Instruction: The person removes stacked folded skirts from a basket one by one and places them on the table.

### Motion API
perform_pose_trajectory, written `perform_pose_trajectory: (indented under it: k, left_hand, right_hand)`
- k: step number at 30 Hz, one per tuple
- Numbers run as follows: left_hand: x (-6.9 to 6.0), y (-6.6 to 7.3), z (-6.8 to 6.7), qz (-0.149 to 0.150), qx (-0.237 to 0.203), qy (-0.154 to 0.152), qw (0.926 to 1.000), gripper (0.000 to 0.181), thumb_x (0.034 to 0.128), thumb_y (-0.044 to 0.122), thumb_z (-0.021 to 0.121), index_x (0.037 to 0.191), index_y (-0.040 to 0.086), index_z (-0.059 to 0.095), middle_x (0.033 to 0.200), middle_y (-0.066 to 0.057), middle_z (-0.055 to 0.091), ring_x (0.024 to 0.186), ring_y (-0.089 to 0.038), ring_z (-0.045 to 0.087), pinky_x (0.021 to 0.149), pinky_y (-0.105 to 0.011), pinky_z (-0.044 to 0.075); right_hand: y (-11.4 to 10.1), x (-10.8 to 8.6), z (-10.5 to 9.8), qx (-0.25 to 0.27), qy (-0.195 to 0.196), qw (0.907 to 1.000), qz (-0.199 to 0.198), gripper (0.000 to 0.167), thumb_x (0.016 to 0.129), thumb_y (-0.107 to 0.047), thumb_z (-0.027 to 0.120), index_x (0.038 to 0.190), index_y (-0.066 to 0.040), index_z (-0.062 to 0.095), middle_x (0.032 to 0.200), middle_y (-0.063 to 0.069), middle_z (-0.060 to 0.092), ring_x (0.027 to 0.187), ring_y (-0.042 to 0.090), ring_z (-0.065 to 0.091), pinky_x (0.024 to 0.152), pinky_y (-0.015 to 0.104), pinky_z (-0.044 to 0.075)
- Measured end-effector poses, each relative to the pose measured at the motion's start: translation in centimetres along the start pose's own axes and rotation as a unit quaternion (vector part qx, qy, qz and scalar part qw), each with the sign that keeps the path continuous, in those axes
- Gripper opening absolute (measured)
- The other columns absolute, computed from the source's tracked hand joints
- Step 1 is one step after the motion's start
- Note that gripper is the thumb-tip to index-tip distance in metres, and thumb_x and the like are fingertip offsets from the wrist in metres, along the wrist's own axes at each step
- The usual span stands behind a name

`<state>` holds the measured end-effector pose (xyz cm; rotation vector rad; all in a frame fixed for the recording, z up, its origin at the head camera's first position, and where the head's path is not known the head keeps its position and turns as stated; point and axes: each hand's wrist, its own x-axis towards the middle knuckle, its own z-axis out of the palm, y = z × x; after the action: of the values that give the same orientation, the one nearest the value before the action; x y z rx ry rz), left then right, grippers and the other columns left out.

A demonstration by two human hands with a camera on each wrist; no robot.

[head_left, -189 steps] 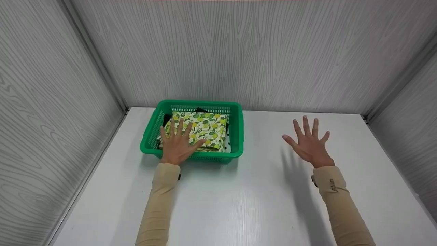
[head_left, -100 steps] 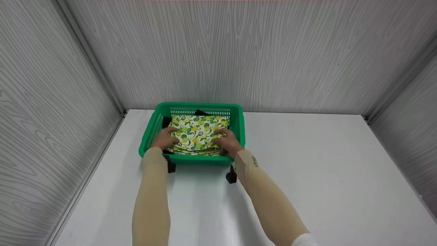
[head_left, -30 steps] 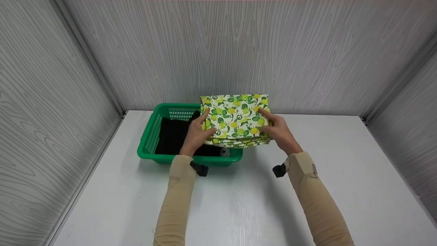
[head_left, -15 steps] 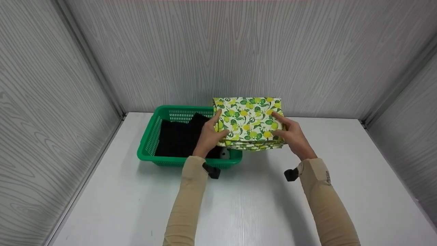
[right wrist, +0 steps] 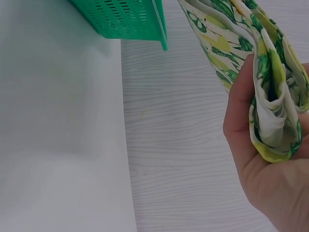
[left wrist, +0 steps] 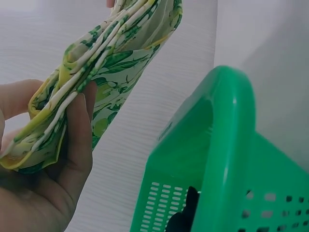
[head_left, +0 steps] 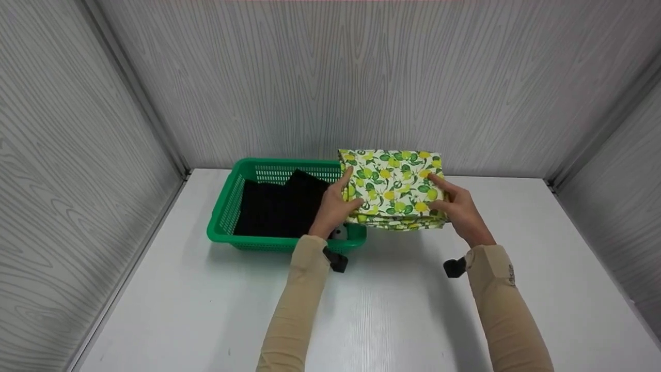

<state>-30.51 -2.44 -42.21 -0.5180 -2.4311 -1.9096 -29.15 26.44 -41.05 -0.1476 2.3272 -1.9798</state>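
A folded cloth point(head_left: 395, 186) with a lemon and green leaf print is held up in the air, level, at the right end of the green basket. My left hand point(head_left: 334, 206) grips its left edge, thumb on top and fingers beneath. At the opposite edge my right hand point(head_left: 461, 212) grips it the same way. In the left wrist view the cloth's stacked layers point(left wrist: 72, 92) lie between thumb and fingers. The right wrist view shows the folded end point(right wrist: 275, 106) pinched in the right hand. What the folded cloth would look like spread out cannot be told.
The green plastic basket point(head_left: 222, 217) stands on the white table point(head_left: 382, 310), near the back wall point(head_left: 330, 77). Black cloth point(head_left: 273, 206) lies in it, with a white dotted item point(head_left: 340, 232) at its right front corner. Grey side walls flank the table.
Both hands reached into the basket, gripped the lemon-print cloth and lifted it out, uncovering the black cloth. Over the last second, hands and cloth have moved further right.
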Motion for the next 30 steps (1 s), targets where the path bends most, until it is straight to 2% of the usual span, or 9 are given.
perform_pose_trajectory:
  k: [6,8,10,13,20,23,27,29,30]
  left_hand:
    - [0.4,-0.2,1.6,-0.007,0.018,-0.006,0.9998,0.076,0.0972,0.001,0.064,0.162,0.014,0.025,0.166,-0.007,0.023,0.073,-0.008,0.046,0.063,-0.026,0.039]
    - [0.6,-0.3,2.1,-0.013,0.017,-0.011,0.9997,0.077,0.0974,0.0,0.063,0.162,0.014,0.024,0.166,-0.006,0.022,0.071,-0.006,0.047,0.061,-0.026,0.039]
    - [0.7,-0.2,2.6,-0.02,0.01,-0.018,0.9996,0.077,0.0971,-0.001,0.062,0.162,0.015,0.024,0.166,-0.007,0.023,0.053,-0.012,0.039,0.056,-0.026,0.037]
    - [1.1,-0.1,3.3,-0.03,0.013,-0.027,0.9991,0.078,0.0969,-0.001,0.062,0.163,0.016,0.023,0.165,-0.009,0.025,0.045,-0.01,0.034,0.053,-0.025,0.036]
    - [1.6,-0.1,5.0,-0.06,0.032,-0.047,0.9966,0.081,0.0961,-0.004,0.061,0.163,0.019,0.021,0.165,-0.011,0.025,0.044,-0.01,0.031,0.052,-0.026,0.034]
    - [1.8,-0.2,5.8,-0.075,0.04,-0.052,0.995,0.084,0.0953,-0.006,0.061,0.164,0.021,0.02,0.165,-0.01,0.025,0.046,-0.012,0.033,0.052,-0.026,0.034]
    - [1.7,-0.4,7.0,-0.09,0.049,-0.048,0.9935,0.086,0.0935,-0.01,0.059,0.164,0.02,0.019,0.165,-0.008,0.025,0.067,-0.016,0.051,0.052,-0.027,0.034]
    - [1.7,-0.7,7.6,-0.089,0.06,-0.039,0.9934,0.086,0.0922,-0.012,0.058,0.164,0.02,0.021,0.165,-0.007,0.027,0.087,-0.018,0.055,0.053,-0.026,0.034]
    - [1.6,-0.8,7.9,-0.089,0.064,-0.035,0.9933,0.086,0.0917,-0.013,0.058,0.163,0.02,0.022,0.165,-0.006,0.027,0.094,-0.018,0.055,0.053,-0.026,0.034]
  right_hand:
    - [0.9,-0.2,-1.2,-0.002,0.008,0.9999,0.006,0.075,0.091,0.008,0.058,0.159,-0.012,0.031,0.165,0.009,0.026,0.127,0.019,0.046,0.089,0.02,0.049]
    - [1.2,-0.3,-1.5,-0.006,0.01,0.9999,0.005,0.075,0.091,0.008,0.058,0.159,-0.011,0.031,0.165,0.009,0.026,0.13,0.021,0.045,0.089,0.02,0.049]
    - [1.5,-0.4,-1.9,-0.017,0.011,0.9998,0.001,0.075,0.092,0.006,0.058,0.159,-0.011,0.03,0.165,0.009,0.025,0.137,0.024,0.04,0.09,0.019,0.047]
    - [1.8,-0.6,-2.6,-0.03,0.015,0.9994,-0.001,0.074,0.093,0.005,0.058,0.16,-0.01,0.03,0.167,0.008,0.022,0.145,0.025,0.03,0.093,0.018,0.043]
    - [2.5,-1.0,-4.0,-0.037,0.022,0.9989,0.02,0.074,0.095,0.003,0.058,0.161,-0.013,0.028,0.167,0.008,0.02,0.138,0.025,0.034,0.091,0.018,0.044]
    - [3.0,-1.0,-4.5,-0.046,0.023,0.9985,0.019,0.074,0.094,0.003,0.058,0.161,-0.012,0.027,0.167,0.008,0.019,0.145,0.025,0.026,0.094,0.018,0.042]
    - [3.8,-1.1,-5.0,-0.063,0.023,0.9976,0.016,0.074,0.094,0.003,0.058,0.16,-0.01,0.028,0.167,0.008,0.02,0.152,0.026,0.014,0.101,0.023,0.038]
    - [4.4,-1.2,-5.1,-0.068,0.024,0.9973,0.012,0.073,0.094,0.003,0.058,0.16,-0.011,0.029,0.166,0.01,0.022,0.134,0.022,0.045,0.089,0.024,0.044]
    - [4.6,-1.2,-5.2,-0.069,0.023,0.9973,0.011,0.073,0.094,0.003,0.058,0.16,-0.011,0.03,0.166,0.011,0.022,0.126,0.015,0.048,0.082,0.024,0.045]
